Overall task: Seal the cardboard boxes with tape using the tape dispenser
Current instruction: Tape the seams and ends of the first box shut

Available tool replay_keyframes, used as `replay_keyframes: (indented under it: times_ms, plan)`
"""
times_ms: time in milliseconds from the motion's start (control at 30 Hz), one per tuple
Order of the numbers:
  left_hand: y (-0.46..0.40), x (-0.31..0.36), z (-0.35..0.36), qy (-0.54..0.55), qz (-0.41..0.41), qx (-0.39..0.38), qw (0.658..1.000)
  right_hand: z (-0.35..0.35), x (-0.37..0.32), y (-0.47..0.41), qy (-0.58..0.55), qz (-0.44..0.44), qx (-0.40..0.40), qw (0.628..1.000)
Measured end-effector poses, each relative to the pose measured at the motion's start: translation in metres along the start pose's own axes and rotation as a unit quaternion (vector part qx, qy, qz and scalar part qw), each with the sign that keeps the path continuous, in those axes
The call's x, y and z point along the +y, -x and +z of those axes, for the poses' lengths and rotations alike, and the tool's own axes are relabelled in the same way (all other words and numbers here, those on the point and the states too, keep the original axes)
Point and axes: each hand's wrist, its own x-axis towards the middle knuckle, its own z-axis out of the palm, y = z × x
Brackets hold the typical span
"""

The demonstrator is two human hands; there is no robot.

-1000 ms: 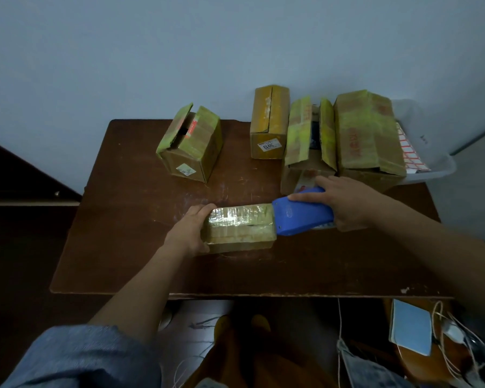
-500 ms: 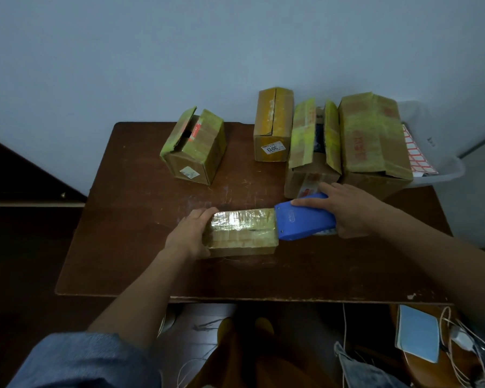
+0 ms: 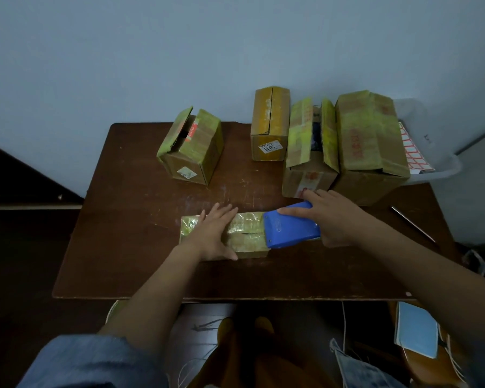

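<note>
The right end of the flat box (image 3: 247,233) near the middle of the brown table (image 3: 129,261) is hidden under the blue tape dispenser (image 3: 290,228), and its left part lies beneath the left hand (image 3: 213,233), so only a glossy, taped middle strip with a dark seam shows. The left hand presses flat on the box top, fingers straight and spread. The right hand (image 3: 333,219) grips the dispenser from the right, index finger laid along its far edge; the tape roll itself cannot be made out.

Along the far edge stand four more cardboard boxes. The far-left box (image 3: 192,148) tilts, one top flap lifted – a dark gap and a red label show, the contents unreadable. The narrow box (image 3: 269,124) has its flaps meeting at a seam, and carries a white label. The open box (image 3: 310,152) has both flaps raised, with something dark and bluish inside – too dim to identify. The large box (image 3: 370,144) at far right hides most of a clear plastic tub (image 3: 443,166) holding sheets with red grid marks (image 3: 413,152). A thin rod (image 3: 412,224) lies on the table at right. Below the table's near edge, a blue notebook (image 3: 416,329) and cables are partly cut off.
</note>
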Motion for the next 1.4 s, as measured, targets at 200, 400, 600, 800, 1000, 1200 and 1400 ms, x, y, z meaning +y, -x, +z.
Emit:
replay_keyframes:
  times_ms: [200, 400, 600, 800, 1000, 1200, 1400]
  plan:
    - [-0.003, -0.008, 0.007, 0.043, 0.003, 0.019, 0.999, 0.000, 0.015, 0.009, -0.051, -0.005, 0.019, 0.999]
    - [-0.003, -0.010, 0.008, 0.051, 0.005, 0.027, 0.998, -0.001, 0.032, 0.015, -0.060, -0.005, 0.006, 0.998]
    - [-0.007, -0.010, 0.010, 0.060, -0.004, 0.032, 0.998, -0.003, 0.050, 0.034, -0.011, 0.033, -0.023, 0.999]
    - [-0.008, -0.013, 0.010, 0.058, -0.001, 0.029, 0.998, 0.001, 0.038, 0.030, 0.023, 0.046, -0.015, 0.999]
    - [-0.010, -0.017, 0.011, 0.059, -0.003, 0.019, 0.998, 0.005, 0.032, 0.025, 0.048, 0.055, -0.027, 0.997]
    - [-0.009, -0.019, 0.012, 0.057, 0.004, 0.022, 0.998, 0.010, 0.021, 0.018, 0.051, 0.063, -0.033, 0.996]
    - [-0.004, -0.019, 0.011, 0.042, 0.001, 0.035, 0.999, 0.021, 0.009, 0.010, 0.013, 0.078, -0.041, 0.996]
